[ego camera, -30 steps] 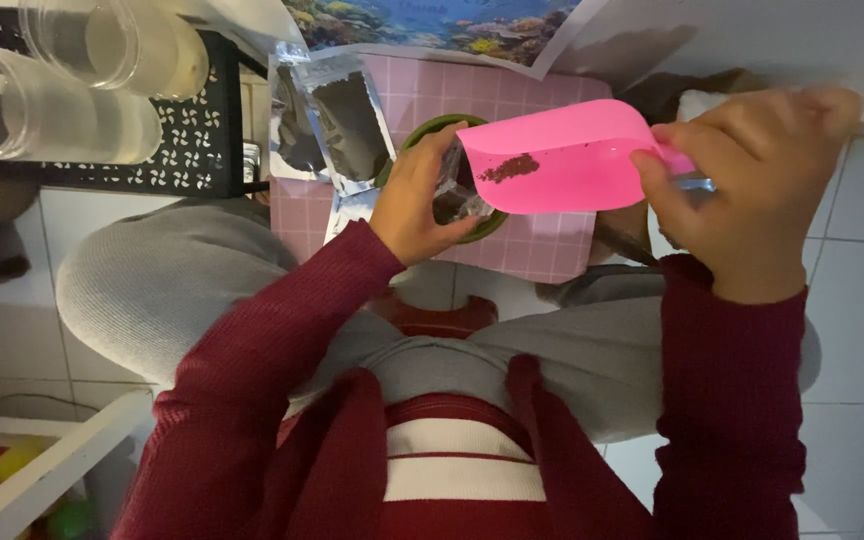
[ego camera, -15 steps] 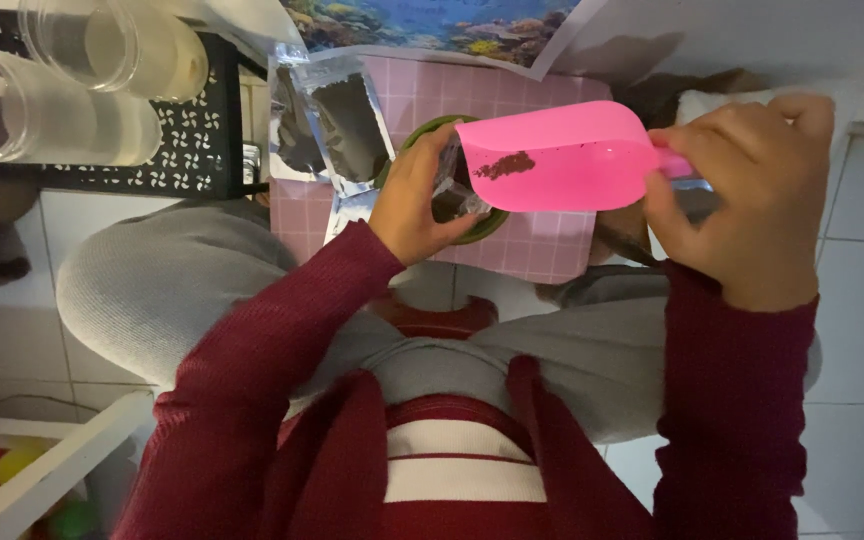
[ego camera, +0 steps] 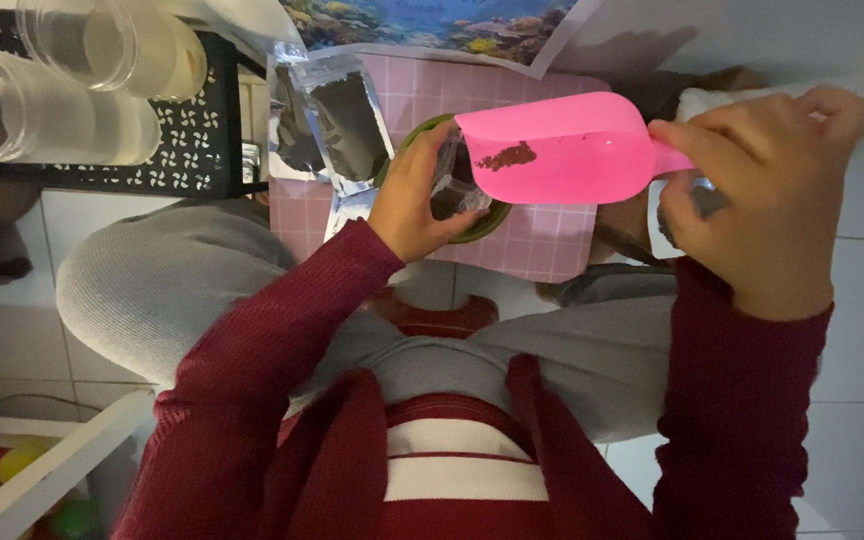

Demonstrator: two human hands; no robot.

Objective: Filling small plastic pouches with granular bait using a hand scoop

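Pink plastic scoop with a smear of dark brown powder inside sits in the right hand, whose fingers are closed around its short handle. The scoop hangs level above a round green bowl on a pink checked mat. The left hand is curled around a small clear plastic bag over the bowl's rim. Two clear pouches of dark powder lie at the mat's far left corner, just beside a black perforated crate carrying clear plastic jars.
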